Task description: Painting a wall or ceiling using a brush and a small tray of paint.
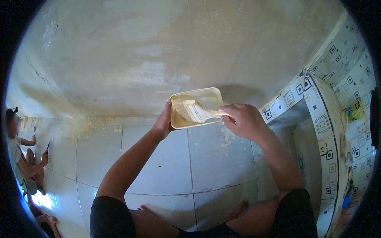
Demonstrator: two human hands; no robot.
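One flat, cream-smeared paintbrush (200, 113) with a pale handle sits within the outline of a cream, rectangular plastic tub (211, 95); whether its head touches the inside, you cannot tell. Your right hand (244, 120) has its fingers clamped on the handle. Your left hand (163, 121) grips the tub's left side, its fingers partly hidden. Beyond lie a patchy beige wall (158, 43), pale floor tiles (156, 170) and, far left, a seated person (24, 164).
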